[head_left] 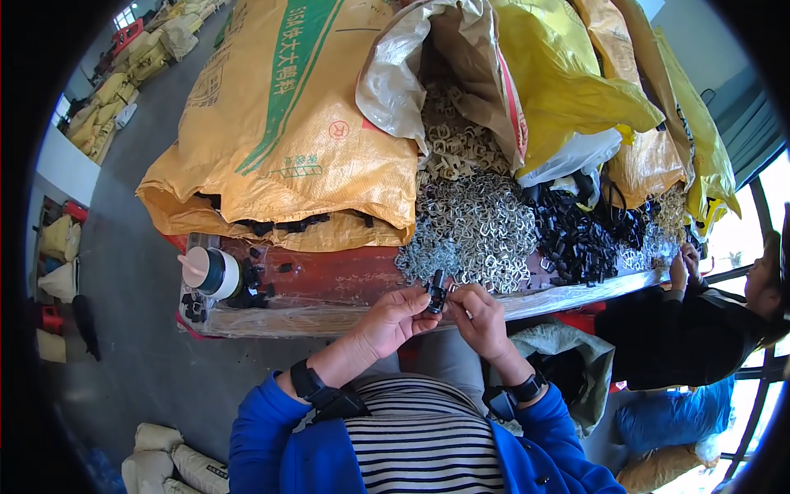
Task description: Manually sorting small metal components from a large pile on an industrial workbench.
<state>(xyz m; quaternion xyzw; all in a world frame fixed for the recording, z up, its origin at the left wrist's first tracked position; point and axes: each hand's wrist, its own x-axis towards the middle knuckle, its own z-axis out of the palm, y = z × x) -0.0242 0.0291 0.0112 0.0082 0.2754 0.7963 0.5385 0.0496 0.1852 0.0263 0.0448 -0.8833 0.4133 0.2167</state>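
Observation:
My left hand is closed on a small black plastic buckle-like part, held upright between thumb and fingers at the table's front edge. Right beside it, my right hand is pinched close to the part; whatever sits between its fingertips is too small to make out. Just beyond both hands lie heaps of small parts: greyish-blue bits, shiny silver metal rings and, to the right, black plastic pieces. Tan clips spill from an open sack behind the metal ones.
A large orange woven sack covers the table's left part. In front of it stands a white-and-dark jar among black scraps. Yellow sacks line the back right. At the far right, another person works at the same table.

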